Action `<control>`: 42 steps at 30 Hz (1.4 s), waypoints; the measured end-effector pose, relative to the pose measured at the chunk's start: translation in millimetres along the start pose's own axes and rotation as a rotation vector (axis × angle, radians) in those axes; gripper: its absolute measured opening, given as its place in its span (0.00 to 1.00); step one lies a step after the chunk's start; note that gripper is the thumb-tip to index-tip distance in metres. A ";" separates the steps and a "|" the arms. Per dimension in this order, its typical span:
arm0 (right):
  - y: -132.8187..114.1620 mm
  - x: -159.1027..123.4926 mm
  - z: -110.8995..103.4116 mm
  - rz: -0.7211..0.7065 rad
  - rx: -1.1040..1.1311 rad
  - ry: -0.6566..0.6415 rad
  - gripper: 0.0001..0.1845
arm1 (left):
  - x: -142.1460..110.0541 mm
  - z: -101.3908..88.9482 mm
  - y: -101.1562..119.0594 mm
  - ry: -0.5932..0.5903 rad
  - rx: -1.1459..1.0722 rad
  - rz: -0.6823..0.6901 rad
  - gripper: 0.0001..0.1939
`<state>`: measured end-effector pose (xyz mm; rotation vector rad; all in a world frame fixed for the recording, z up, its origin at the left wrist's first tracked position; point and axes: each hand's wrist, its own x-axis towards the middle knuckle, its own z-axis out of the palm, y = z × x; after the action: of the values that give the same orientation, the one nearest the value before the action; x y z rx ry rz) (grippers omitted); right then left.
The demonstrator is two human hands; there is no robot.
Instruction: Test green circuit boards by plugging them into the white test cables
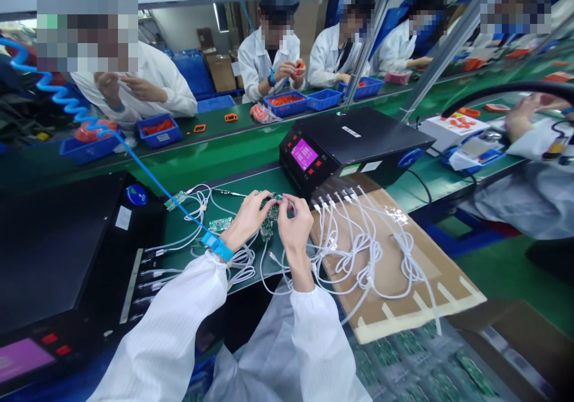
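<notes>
My left hand and my right hand meet over the green bench, fingers pinched on a small green circuit board. What lies between the right fingertips is partly hidden. A blue wrist strap with a coiled blue cord circles my left wrist. Just below my hands hangs or lies another board; I cannot tell which. Left of my left hand is a flat green board, and farther left a board lies by white cables. Bundled white cables spread to the right of my right hand.
A black tester with a pink screen stands ahead; another black tester fills the left. Cardboard lies right, above trays of boards. Across the bench, co-workers in white coats sit by blue bins of orange parts.
</notes>
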<state>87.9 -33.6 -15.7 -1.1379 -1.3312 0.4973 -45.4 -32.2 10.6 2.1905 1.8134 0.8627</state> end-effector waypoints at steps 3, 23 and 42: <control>-0.5 0.2 -1.5 -0.031 0.020 0.000 0.11 | -0.4 -1.1 2.5 -0.004 0.000 0.014 0.08; 7.5 0.1 1.7 -0.065 0.008 -0.013 0.10 | -5.8 -10.1 17.7 -0.045 -0.062 0.059 0.06; 10.5 -1.9 1.8 -0.007 0.003 -0.082 0.11 | -6.9 -7.7 10.8 -0.091 -0.029 0.066 0.07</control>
<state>89.0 -30.2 -26.0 -1.1195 -1.4040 0.5453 -40.9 -43.1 19.8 2.2447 1.6849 0.7830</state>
